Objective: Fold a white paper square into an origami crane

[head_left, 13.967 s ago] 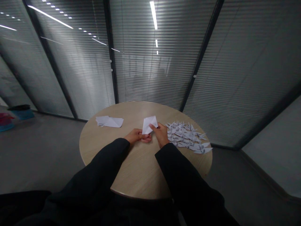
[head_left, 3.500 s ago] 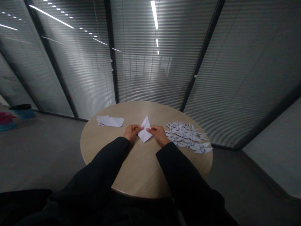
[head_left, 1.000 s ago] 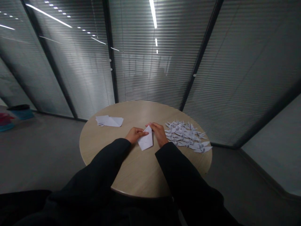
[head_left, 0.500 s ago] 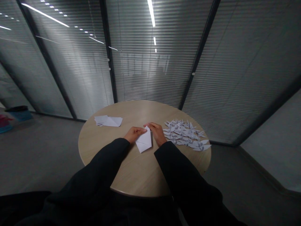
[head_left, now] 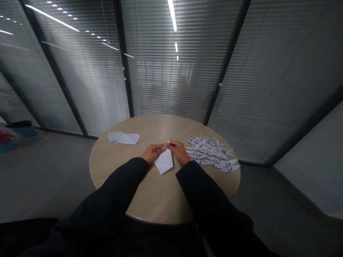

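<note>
- We look down on a round pale-wood table (head_left: 160, 200).
- At its 3 o'clock lies a heap of white folded-paper cranes (head_left: 210, 153).
- At its 10 o'clock lie flat white paper sheets (head_left: 123, 138).
- Our left hand (head_left: 153, 152) and right hand (head_left: 178, 151) narrowly pinch the upper tip of a white folded paper piece (head_left: 164, 163), resting mid-table.

Dim overall, with ceiling strip lights (head_left: 172, 15) glaring in the glass partition (head_left: 171, 82) above the right hand (head_left: 179, 152); wide-lens distortion bends the edges, and the foreground below the grip sinks nearly black

Folded white origami paper (head_left: 164, 163) — kite-shaped, lying flat.
</note>
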Demonstrator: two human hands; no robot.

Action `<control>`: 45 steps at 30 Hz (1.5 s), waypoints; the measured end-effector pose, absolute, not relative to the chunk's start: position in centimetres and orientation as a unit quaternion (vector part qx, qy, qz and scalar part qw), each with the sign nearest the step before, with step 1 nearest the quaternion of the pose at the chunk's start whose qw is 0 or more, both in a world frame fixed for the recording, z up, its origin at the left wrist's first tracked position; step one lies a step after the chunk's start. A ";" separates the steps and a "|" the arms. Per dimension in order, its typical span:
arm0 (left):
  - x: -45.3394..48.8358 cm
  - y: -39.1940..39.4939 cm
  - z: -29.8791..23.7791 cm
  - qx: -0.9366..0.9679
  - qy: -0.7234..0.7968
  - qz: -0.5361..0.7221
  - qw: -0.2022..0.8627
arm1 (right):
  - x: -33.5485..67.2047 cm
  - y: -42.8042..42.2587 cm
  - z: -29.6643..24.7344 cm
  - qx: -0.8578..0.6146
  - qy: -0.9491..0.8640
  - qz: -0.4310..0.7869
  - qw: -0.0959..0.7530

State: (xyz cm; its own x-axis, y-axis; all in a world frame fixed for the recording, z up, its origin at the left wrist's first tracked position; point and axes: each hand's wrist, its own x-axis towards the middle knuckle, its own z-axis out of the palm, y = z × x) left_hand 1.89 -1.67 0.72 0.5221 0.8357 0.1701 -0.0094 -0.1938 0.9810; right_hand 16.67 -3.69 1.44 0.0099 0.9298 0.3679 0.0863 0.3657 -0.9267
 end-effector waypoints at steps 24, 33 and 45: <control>1.6 -0.7 0.4 0.708 0.316 0.369 0.512 | 17.3 -3.3 1.2 -0.466 -0.578 0.297 0.600; 1.4 -0.9 0.7 0.717 0.328 0.381 0.482 | 17.2 -3.3 1.1 -0.466 -0.566 0.293 0.614; 1.4 -1.4 1.0 0.696 0.330 0.392 0.503 | 17.3 -2.9 1.1 -0.470 -0.519 0.291 0.652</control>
State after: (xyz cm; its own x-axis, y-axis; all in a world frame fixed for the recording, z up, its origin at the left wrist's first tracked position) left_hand 1.44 -1.41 1.04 0.4744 0.8541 0.2132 0.0655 -0.2758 0.9590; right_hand 17.30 -2.93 1.06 0.2912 0.8673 0.4038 0.1092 0.3892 -0.9147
